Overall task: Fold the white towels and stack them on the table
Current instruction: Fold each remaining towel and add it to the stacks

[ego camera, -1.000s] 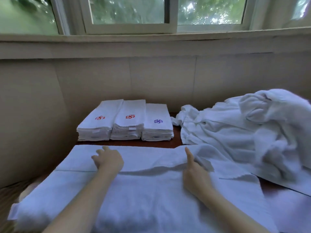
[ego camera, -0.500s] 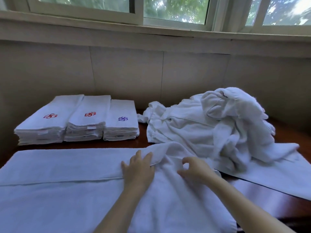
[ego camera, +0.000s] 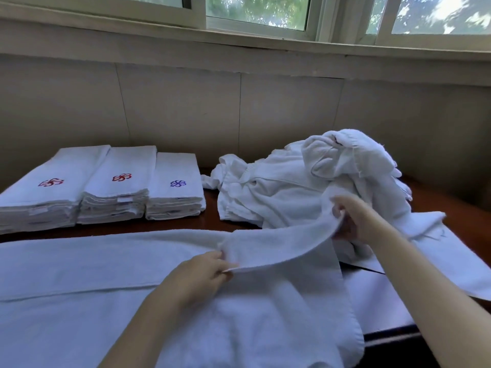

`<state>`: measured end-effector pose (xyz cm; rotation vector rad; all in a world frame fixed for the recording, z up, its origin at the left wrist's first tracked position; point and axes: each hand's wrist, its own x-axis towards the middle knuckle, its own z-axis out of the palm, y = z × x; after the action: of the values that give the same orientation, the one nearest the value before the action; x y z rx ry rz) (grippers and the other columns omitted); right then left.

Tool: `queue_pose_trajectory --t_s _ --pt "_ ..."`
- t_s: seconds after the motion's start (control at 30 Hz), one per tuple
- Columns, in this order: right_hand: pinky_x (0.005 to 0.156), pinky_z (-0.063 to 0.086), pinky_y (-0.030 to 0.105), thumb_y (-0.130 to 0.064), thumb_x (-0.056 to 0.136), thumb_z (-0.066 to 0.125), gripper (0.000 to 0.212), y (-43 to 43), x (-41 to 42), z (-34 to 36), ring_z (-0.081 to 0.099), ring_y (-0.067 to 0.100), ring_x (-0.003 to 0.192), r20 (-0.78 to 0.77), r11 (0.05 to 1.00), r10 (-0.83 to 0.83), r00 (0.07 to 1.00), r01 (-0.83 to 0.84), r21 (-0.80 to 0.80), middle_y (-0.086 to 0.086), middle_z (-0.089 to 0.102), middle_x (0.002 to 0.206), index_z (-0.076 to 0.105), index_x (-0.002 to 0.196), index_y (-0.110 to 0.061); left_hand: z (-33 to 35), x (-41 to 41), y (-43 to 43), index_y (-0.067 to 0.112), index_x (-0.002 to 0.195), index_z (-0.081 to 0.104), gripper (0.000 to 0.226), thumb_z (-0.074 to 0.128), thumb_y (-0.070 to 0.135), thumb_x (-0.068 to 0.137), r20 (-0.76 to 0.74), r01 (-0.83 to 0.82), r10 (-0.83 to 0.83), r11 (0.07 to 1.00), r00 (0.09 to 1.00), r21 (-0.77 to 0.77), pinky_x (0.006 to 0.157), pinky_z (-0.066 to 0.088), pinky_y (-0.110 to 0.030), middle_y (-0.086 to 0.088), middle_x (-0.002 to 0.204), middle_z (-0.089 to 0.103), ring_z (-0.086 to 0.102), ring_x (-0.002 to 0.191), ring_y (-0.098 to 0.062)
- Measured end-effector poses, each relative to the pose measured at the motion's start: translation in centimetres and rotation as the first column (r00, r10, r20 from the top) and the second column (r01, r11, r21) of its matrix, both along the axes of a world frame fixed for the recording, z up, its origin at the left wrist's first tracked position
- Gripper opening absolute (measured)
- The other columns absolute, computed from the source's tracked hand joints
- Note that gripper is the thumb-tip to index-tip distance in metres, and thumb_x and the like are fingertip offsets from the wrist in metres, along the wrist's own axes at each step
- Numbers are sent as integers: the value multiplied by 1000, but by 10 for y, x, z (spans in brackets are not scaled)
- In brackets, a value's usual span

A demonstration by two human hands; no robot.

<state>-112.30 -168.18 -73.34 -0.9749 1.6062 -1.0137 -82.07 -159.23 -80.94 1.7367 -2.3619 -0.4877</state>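
A large white towel [ego camera: 111, 264] lies spread across the near part of the dark wooden table [ego camera: 435, 200]. Its far right edge is lifted into a taut band. My left hand [ego camera: 204, 272] pinches that edge near the middle of the towel. My right hand [ego camera: 353, 219] grips the same edge further right, raised above the table. Behind my right hand lies a heap of unfolded white towels [ego camera: 305, 181]. Three stacks of folded towels [ego camera: 114, 187] with red and blue embroidered marks stand side by side at the back left.
A beige wall with a window ledge [ego camera: 239, 46] runs right behind the table. Another flat white towel [ego camera: 451, 264] lies under the heap at the right. The table's front right edge [ego camera: 393, 334] shows dark below my right forearm.
Both hands went from resting on the towel to taking hold of its far edge. My right hand has lifted it up and to the right. The view has swung right.
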Motion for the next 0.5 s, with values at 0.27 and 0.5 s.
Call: queue_pose_trajectory --t_s 0.27,0.5 --pt "52 54 31 -21 87 68 25 35 -27 -45 64 24 66 -154 918 368 917 -333 214 10 66 82 59 107 -7 -15 21 16 47 148 -1 76 36 71 86 207 -221 212 975 955 20 116 8 -48 8 161 0 2 147 -12" --pt "85 46 36 -28 90 65 31 23 12 -67 59 23 90 27 980 155 988 -157 125 6 64 99 62 113 -7 -27 59 17 56 144 -2 82 10 89 70 261 -407 387 913 884 23 111 1 -61 14 159 -10 -6 147 -14"
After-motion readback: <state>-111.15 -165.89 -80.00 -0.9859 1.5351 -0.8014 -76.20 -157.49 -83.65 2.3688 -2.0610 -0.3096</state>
